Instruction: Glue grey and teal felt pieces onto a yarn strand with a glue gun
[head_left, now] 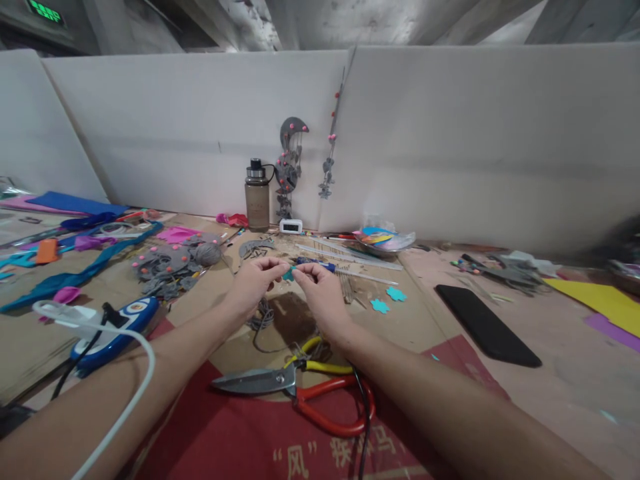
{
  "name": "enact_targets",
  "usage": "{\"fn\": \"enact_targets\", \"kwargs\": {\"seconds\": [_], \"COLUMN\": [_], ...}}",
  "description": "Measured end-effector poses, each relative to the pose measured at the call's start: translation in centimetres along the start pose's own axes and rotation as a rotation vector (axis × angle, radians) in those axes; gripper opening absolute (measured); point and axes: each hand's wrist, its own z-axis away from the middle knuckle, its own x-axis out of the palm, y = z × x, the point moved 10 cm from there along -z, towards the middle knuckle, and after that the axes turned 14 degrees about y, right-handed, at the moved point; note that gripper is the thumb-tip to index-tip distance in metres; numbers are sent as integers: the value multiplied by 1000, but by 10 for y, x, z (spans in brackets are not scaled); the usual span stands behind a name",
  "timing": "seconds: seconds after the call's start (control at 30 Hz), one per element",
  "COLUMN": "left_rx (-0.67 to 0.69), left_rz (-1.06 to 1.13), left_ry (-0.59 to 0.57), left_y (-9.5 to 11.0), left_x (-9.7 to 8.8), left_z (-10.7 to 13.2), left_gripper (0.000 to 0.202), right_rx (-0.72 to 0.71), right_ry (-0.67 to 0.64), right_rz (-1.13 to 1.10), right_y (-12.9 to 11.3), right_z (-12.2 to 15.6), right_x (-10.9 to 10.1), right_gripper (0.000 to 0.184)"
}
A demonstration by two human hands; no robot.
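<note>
Over the middle of the cardboard-covered table, my left hand (257, 283) and my right hand (320, 293) meet fingertip to fingertip. Between them is a small teal cutout (289, 273), partly hidden by the fingers; both hands pinch it. Two turquoise flower cutouts, one nearer (380, 306) and one farther (397, 294), lie to the right of my right hand. A coil of grey cord (261, 315) rests below my left hand. Closer to me are red-handled scissors (320, 393), lying beside yellow-handled pliers (325, 366).
Grey felt pieces with pink balls (167, 267) and a blue-and-white power strip (117, 330) with cables lie left. A bottle (257, 200) stands at the back before a white panel (200, 133). Clear sticks (350, 253) lie beyond my hands. A black phone (487, 325) lies right.
</note>
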Motion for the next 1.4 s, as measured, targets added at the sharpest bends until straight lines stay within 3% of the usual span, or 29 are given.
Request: {"fn": "enact_targets", "kwargs": {"seconds": [0.4, 0.57, 0.73, 0.87, 0.97, 1.1, 1.27, 1.4], "left_rx": [-110, -80, 27, 88, 105, 100, 93, 62], "left_rz": [113, 95, 35, 2, 21, 28, 52, 172], "left_ry": [-48, -7, 40, 180, 300, 356, 404, 394], "left_y": [-6, -4, 2, 6, 6, 0, -6, -5], "left_x": [11, 8, -4, -32, -56, -75, -90, -89], "left_z": [5, 5, -8, -31, -46, -60, -68, -66], "left_gripper": [27, 25, 24, 24, 18, 15, 16, 16], "right_rx": [14, -5, -76, -5, 39, 4, -156, -170], "right_ry": [44, 37, -36, -217, -278, -265, -264, -358], "right_rz": [1, 2, 83, 178, 167, 142, 117, 68], "right_y": [0, -2, -5, -10, -30, -71, -120, -134], "right_z": [-2, 0, -3, -4, -5, -5, 10, 25], "right_x": [-4, -3, 3, 13, 10, -4, -22, -30], "right_gripper": [23, 23, 22, 17, 19, 22, 24, 23]}}
